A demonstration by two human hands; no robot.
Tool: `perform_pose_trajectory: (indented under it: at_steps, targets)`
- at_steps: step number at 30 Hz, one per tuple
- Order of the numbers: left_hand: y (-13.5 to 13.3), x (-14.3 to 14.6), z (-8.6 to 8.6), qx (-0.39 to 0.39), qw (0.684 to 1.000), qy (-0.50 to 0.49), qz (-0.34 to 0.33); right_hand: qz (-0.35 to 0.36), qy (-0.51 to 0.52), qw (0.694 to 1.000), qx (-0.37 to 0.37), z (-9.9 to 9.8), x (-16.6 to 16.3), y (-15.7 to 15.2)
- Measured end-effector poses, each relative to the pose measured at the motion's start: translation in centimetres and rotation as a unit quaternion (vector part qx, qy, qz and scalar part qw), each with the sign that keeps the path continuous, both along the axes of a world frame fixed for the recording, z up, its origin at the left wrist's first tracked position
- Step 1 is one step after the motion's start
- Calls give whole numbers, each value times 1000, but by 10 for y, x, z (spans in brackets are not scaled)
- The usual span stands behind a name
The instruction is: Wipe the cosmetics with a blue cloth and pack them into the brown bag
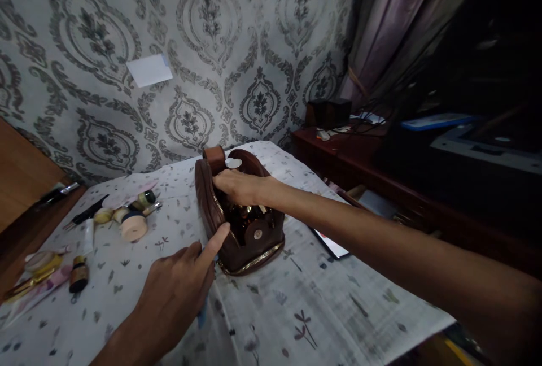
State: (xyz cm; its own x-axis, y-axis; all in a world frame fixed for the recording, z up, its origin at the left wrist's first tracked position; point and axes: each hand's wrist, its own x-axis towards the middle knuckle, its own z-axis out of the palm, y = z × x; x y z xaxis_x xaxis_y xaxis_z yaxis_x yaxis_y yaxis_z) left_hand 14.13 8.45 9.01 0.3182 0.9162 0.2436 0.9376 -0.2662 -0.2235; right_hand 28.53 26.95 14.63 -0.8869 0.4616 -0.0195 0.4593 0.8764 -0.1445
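Note:
A brown zipped cosmetic bag [254, 256] stands unzipped on the printed cloth, with dark and gold-coloured items partly visible inside. My right hand [237, 185] reaches into its opening, and the bag's wall hides the fingers. Beside that hand a round white lid [233, 165] shows at the back of the bag. My left hand [180, 278] is at the near left of the bag, index finger stretched out against the zip edge. Its other fingers are curled, and a bit of something blue [202, 314] shows below them, too hidden to name.
Makeup items, among them a round beige jar [134, 226] and a small dark bottle [78, 274], lie to the left on the white printed cloth [271, 321]. A phone [332, 243] lies right of the bag, under my forearm. A dark red desk [339, 148] stands behind it.

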Motion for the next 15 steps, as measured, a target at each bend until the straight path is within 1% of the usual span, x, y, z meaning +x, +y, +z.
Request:
perform_pose_trajectory:
  at_steps: [4, 8, 12, 15]
  targets:
    - [-1, -2, -1, -8, 1000, -7, 3, 8, 31, 999, 16, -6, 7, 4]
    - [-2, -2, 0, -13, 1000, -13, 3, 5, 74, 996, 41, 2, 22, -5]
    - [-1, -2, 3, -20, 1000, -23, -6, -56, 117, 990, 61, 12, 37, -26]
    - [3, -8, -3, -7, 998, -39, -54, -93, 172, 979, 64, 9, 43, -45]
